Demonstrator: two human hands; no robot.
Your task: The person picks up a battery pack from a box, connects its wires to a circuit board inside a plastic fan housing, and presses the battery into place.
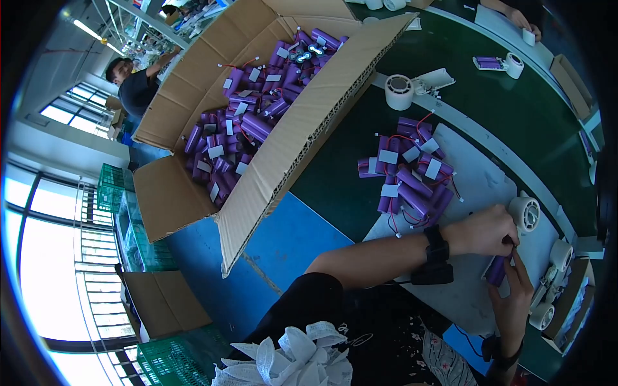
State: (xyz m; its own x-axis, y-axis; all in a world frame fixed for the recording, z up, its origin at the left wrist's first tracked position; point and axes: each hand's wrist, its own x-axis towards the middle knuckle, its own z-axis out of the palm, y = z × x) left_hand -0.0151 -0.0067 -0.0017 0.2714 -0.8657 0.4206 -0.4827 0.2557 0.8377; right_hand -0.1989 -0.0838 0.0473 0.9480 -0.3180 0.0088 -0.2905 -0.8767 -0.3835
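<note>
A purple battery pack (496,271) is between my hands at the right side of the grey work mat (463,309). My right hand (513,293) grips the pack from the near side, its fingers pointing up along it. From the left comes my left hand (484,231), its fingers pinched at the pack's far end. What sits in that pinch is too small and covered to make out. Just beyond my left hand stands a white round fan-like housing (526,213). A heap of purple battery packs (415,186) with red and black wires and white labels lies left of my hands.
A big cardboard box (315,128) full of purple packs stands at left. White housing parts (550,283) lie right of my hands, beside a small carton (570,305). Others (399,92) sit farther back. Across the green table another person's hands (518,19) hold a white part.
</note>
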